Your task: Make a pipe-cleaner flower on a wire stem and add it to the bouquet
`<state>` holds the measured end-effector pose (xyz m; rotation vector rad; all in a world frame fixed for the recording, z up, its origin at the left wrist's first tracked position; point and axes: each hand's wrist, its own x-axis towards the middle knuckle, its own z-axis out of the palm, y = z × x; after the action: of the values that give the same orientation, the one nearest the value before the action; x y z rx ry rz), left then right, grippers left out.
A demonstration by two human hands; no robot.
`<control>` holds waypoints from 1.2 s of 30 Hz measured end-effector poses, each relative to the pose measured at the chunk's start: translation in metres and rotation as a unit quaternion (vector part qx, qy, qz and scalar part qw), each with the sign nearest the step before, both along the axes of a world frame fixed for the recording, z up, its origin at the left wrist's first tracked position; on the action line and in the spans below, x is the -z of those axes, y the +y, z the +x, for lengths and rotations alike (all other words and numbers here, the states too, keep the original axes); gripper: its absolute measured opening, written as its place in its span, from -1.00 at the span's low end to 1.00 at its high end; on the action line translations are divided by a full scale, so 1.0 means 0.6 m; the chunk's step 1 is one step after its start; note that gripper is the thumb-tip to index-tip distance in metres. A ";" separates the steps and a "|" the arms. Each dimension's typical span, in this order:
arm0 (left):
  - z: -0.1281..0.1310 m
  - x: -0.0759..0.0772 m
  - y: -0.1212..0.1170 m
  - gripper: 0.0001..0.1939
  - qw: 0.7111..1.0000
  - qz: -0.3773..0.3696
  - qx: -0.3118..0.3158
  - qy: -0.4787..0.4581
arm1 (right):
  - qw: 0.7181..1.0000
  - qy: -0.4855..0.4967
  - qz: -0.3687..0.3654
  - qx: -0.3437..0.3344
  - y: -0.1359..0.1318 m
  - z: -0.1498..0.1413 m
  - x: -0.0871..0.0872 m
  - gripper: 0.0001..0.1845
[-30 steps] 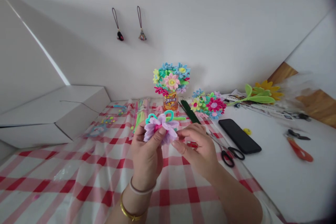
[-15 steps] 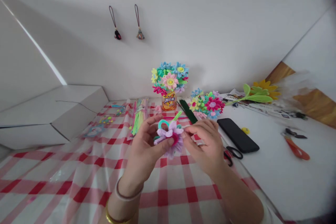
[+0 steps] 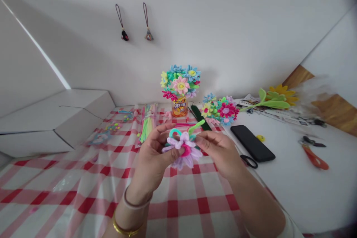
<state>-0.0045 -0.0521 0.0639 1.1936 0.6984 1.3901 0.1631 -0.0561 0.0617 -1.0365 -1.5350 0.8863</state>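
A lilac pipe-cleaner flower [image 3: 180, 160] with a deep pink centre faces me above the checked cloth. My left hand [image 3: 156, 156] grips it, the thumb pressed on the pink centre and the fingers behind. Teal loops [image 3: 175, 132] and a light green pipe-cleaner piece [image 3: 197, 126] stick up behind the petals. At the flower's right side, my right hand [image 3: 219, 152] is closed, with thumb and forefinger pinched at the teal part behind the petals. The exact spot of that pinch is partly hidden.
Behind the hands stands an orange printed container [image 3: 180, 108] of fuzzy flowers. Bundled pipe cleaners [image 3: 149, 121], dark green stems [image 3: 198, 115] and another bouquet [image 3: 220, 109] lie around. To the right are scissors [image 3: 249, 161], a phone [image 3: 252, 143] and orange-handled pliers [image 3: 315, 156]; a white box [image 3: 50, 119] is left.
The flower has turned, so its right petals now show spread out. The green piece has swung right, and my right hand has shifted slightly, its fingers less raised.
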 end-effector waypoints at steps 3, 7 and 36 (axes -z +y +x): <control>0.005 -0.004 -0.004 -0.52 0.998 0.018 -0.054 0.027 | 0.972 -0.088 0.167 0.140 -0.008 -0.002 -0.004 -0.90; 0.012 -0.004 -0.015 -0.53 0.991 0.057 -0.094 0.076 | 0.877 -0.182 0.378 0.233 -0.026 -0.010 -0.016 -0.83; 0.018 0.004 0.014 -0.58 0.985 -0.034 -0.087 -0.147 | 0.956 -0.092 0.213 0.177 -0.013 -0.010 -0.001 -0.91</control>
<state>0.0061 -0.0436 0.0616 0.8654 0.6445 1.6342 0.1570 -0.0637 0.0624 -1.0456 -1.5387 0.1989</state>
